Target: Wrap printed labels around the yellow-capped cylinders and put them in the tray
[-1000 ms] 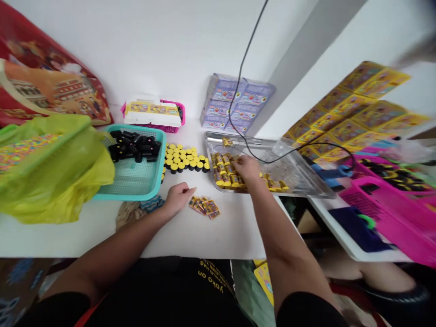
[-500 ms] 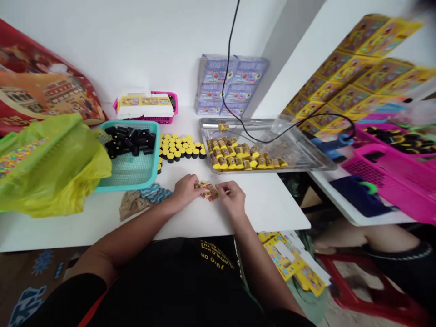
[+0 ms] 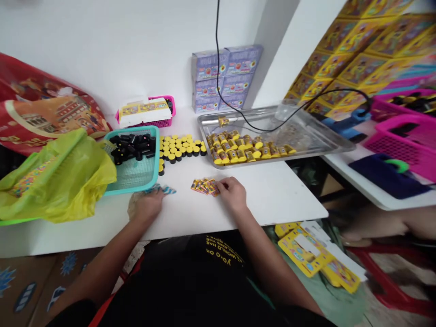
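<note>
A fan of small printed yellow and purple labels point(image 3: 205, 186) lies low over the white table in front of me. My right hand point(image 3: 234, 194) pinches the right end of the fan between thumb and fingertips. To the left, my left hand point(image 3: 150, 205) is closed on a crumpled cloth point(image 3: 168, 190), beige with a blue and white wavy part; its fingertips are partly hidden. Black cylinders with yellow tops point(image 3: 177, 147) stand grouped behind. In the metal tray point(image 3: 299, 156) lie yellow cylinders point(image 3: 238, 147) with printed labels around them.
A turquoise basket point(image 3: 132, 181) of black pieces and a yellow plastic bag point(image 3: 78, 181) stand left. Purple boxes point(image 3: 225, 79) lean on the wall, with a black cable point(image 3: 218, 54) hanging before them. Another person's leg point(image 3: 378, 225) shows at right, beside pink baskets point(image 3: 395, 147).
My left hand has let go of the labels and moved left onto the cloth. My right hand keeps the labels, now spread wider. The view has shifted slightly.
</note>
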### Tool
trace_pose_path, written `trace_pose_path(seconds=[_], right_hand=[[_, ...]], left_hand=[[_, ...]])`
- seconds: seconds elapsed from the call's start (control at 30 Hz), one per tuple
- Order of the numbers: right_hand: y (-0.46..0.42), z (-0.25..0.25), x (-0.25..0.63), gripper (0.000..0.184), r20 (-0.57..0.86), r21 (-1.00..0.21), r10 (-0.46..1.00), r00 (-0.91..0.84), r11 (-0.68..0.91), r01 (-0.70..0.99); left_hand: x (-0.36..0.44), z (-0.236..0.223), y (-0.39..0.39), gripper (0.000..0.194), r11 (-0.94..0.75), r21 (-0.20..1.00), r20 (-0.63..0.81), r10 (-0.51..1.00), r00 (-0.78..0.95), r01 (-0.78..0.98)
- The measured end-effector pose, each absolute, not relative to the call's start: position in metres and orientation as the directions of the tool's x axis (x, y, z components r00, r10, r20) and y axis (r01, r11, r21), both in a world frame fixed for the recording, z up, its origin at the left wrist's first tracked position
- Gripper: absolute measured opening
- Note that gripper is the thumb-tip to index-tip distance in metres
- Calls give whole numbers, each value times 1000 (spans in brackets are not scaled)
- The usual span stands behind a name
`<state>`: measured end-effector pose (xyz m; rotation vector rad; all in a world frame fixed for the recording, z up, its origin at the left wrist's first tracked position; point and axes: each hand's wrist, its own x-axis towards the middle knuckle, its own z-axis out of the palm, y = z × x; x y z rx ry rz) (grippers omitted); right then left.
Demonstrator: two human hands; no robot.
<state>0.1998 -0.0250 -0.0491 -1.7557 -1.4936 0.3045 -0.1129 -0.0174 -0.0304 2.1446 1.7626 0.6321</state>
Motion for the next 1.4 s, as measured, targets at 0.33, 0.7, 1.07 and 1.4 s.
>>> trace_pose_path(seconds=[0.33,0.7,1.07,1.4], right_hand=[[-20,-44,202,26,180,-773,931,316,-64,631],[-28,-47,204,18,276,-761,925,262,44,647],[-30,-38,202,29,490,-750,855,173,312,583],[-12,-30,191,16,373,-831,912,169,248,498]], left_hand=[[-49,16,-34,32,-352,193,180,930,319,916],[32,-33,30,19,-193,739,29,967,255,645],[27,-35,22,18,-180,907,53,946,320,381],[18,-36,29,11,-358,868,280,925,257,344]])
